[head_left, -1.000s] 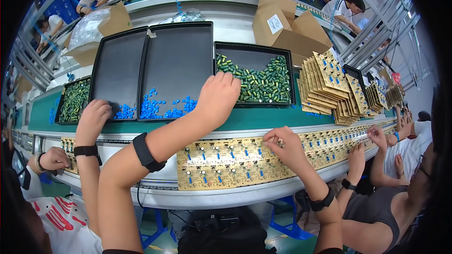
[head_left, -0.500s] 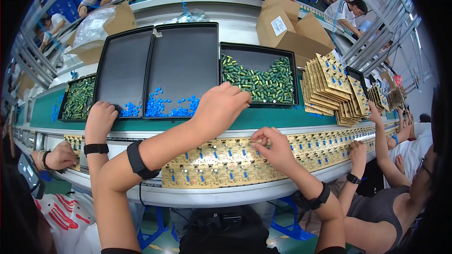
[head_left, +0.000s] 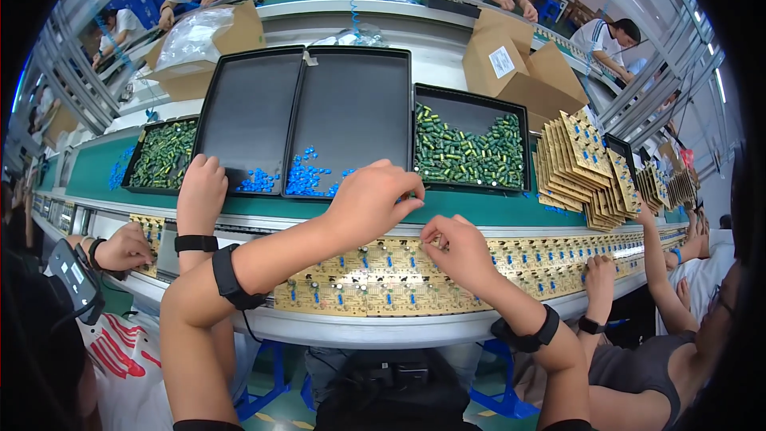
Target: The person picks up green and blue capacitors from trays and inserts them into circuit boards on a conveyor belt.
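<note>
My left hand (head_left: 369,201) and right hand (head_left: 461,252) curl nearly closed, on what I can't tell; a light touch suits these circuit boards (head_left: 379,283).

The trays (head_left: 355,104) looked like matt black plastic, the boxes (head_left: 536,89) like brown cardboard; the circuit boards (head_left: 339,278) shone smoothly, the green cylinders (head_left: 471,153) were glossy, and the rail (head_left: 383,329) resembled smooth metal.

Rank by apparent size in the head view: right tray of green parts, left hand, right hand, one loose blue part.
1. Right tray of green parts
2. Left hand, right hand: too alike to rank
3. Loose blue part
</note>
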